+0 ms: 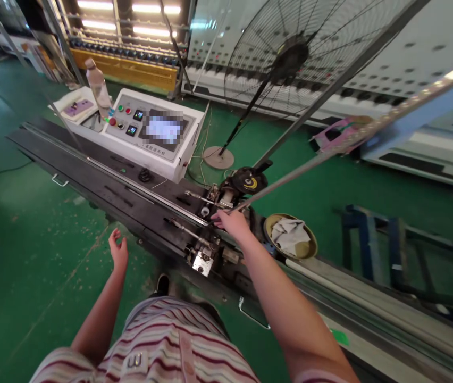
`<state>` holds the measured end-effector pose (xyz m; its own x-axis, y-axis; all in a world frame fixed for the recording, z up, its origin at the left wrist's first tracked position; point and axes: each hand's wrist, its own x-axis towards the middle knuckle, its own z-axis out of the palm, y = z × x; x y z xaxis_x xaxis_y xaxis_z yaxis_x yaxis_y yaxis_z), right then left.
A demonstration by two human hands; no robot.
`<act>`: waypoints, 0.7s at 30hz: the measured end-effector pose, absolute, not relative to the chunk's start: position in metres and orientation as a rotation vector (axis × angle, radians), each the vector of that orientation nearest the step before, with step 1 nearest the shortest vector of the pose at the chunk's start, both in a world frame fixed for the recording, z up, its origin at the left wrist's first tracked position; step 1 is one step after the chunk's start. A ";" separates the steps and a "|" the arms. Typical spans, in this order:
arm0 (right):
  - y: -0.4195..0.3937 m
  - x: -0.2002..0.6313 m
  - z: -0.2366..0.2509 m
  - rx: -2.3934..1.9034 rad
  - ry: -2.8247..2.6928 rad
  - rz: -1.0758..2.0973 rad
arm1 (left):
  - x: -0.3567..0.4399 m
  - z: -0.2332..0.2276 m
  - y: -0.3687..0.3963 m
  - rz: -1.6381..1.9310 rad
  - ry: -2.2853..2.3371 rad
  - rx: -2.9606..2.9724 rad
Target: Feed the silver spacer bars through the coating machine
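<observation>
Reaching out over the dark machine bed (102, 178), the right hand (232, 222) is closing its fingers on the near end of a long metal bar (330, 151), right where the bar is meeting the clamp head (214, 199). The left hand (118, 251) is hanging free above the green floor (27, 255), fingers loosely spread and holding nothing.

That bar is looking light but awkward: thin, stiff, silver-grey, slanting up and away to the right, well past the fan (290, 58), and its far end is blurring, so its true length is hard to judge. So long a strip would probably be whipping and bowing if held only at one end; a grip near the end for guiding, with support further along, seems the safer hold. Its surface is looking smooth, perhaps a little slippery.

Just beside the right forearm a round dish (310, 250) is holding a crumpled rag (288, 235). Further back, a control box (147, 127) and a bottle (98, 85) are sitting.
</observation>
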<state>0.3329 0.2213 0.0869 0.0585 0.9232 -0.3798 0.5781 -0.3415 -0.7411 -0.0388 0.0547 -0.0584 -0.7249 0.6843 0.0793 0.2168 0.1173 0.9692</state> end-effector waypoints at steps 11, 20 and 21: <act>0.252 0.241 0.111 -1.831 -1.444 1.203 | -0.033 -0.017 0.102 1.648 1.834 1.057; 0.173 0.370 0.183 -1.704 -1.170 1.381 | -0.006 0.060 0.141 1.889 1.382 0.385; 0.159 0.393 0.188 -1.695 -1.145 1.378 | -0.004 0.068 0.145 1.911 1.360 0.324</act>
